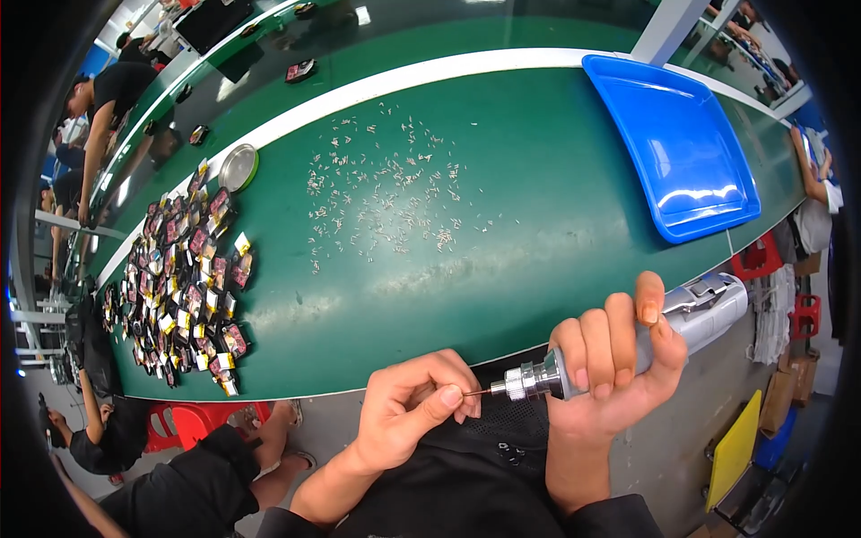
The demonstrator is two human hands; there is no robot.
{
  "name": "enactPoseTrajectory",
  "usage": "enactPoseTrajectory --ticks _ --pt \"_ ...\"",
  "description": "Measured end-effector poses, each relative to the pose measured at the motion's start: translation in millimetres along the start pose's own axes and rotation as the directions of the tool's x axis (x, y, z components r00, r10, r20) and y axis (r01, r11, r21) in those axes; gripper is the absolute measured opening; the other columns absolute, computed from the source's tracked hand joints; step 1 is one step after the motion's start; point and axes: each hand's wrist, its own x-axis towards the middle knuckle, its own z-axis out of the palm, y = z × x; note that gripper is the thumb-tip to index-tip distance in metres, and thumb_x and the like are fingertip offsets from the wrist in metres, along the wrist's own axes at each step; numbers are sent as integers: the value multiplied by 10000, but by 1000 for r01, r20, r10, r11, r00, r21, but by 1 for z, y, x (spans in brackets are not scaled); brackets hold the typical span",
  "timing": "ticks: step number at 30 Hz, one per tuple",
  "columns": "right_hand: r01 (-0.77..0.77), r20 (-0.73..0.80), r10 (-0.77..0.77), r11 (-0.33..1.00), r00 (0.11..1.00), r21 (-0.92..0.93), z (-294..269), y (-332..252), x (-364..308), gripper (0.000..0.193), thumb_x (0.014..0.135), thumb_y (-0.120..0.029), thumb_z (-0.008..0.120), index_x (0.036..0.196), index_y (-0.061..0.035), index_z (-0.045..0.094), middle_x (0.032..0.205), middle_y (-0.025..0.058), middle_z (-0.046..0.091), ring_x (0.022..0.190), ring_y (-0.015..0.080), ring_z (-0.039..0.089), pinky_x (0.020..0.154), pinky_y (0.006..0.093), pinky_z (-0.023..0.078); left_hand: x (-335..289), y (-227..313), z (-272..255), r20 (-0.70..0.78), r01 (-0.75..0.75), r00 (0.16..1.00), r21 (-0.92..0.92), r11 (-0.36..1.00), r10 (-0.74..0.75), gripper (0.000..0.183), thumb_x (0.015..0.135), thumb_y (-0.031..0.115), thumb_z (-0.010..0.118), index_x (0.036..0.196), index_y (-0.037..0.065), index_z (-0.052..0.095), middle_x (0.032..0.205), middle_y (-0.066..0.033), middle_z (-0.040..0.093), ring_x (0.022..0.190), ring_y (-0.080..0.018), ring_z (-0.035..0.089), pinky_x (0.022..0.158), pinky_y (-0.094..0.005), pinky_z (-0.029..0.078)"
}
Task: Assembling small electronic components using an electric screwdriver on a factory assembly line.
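Observation:
My right hand [610,359] is wrapped round a silver electric screwdriver [708,309], held nearly level just off the table's front edge. Its metal nose [529,380] points left. From that nose sticks a thin screwdriver bit [478,393], whose end I pinch between the thumb and forefinger of my left hand [413,399]. My left fingertips hide the very tip of the bit. Beyond both hands, many tiny pale pieces, perhaps screws [386,184], lie scattered over the green tabletop [538,260].
Small black units with white and yellow parts form a pile [184,287] at the left. Beside it sits a round dish [239,168] with a green side. A blue tray [691,166] lies at the right. Behind runs a green line [404,31]; people work at the left.

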Motion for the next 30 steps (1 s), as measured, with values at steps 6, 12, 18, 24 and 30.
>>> enactPoseTrajectory --ticks 6,12,18,24,30 --pt "14 64 -14 1000 998 -14 0 -6 0 111 912 -173 364 927 -79 421 515 6 382 414 132 378 492 318 396 3 1 3 29 35 999 -20 999 -35 208 927 118 549 797 -45 551 711 -130 557 644 -208 534 617 -329 474" --pt "43 154 -26 993 988 -108 -3 -12 -1 106 910 -177 381 920 -76 412 517 10 389 416 130 380 493 315 392 6 -2 11 67 -285 947 630 722 315 125 867 15 587 775 -67 567 714 -131 592 618 -200 556 567 -285 452" --pt "41 41 -39 998 998 -43 -12 -13 7 104 929 -144 400 931 -49 441 498 5 379 388 109 375 455 286 375 15 -10 14 57 -244 965 565 788 257 50 804 -80 604 783 -47 573 714 -128 604 605 -217 572 551 -289 456" --pt "53 13 -52 998 999 -28 -13 0 19 100 924 -138 407 936 -46 444 502 -3 363 393 102 365 459 287 373 26 20 0 122 -320 909 815 482 398 224 928 98 510 989 -75 638 763 -152 642 621 -212 595 581 -293 483" --pt "42 -180 -50 998 982 -46 -27 -1 26 91 902 -152 443 912 -63 453 509 -3 340 405 102 336 454 272 360 32 110 -85 -144 80 828 987 141 542 249 935 127 520 837 -66 643 640 -80 623 567 -119 540 527 -247 416"
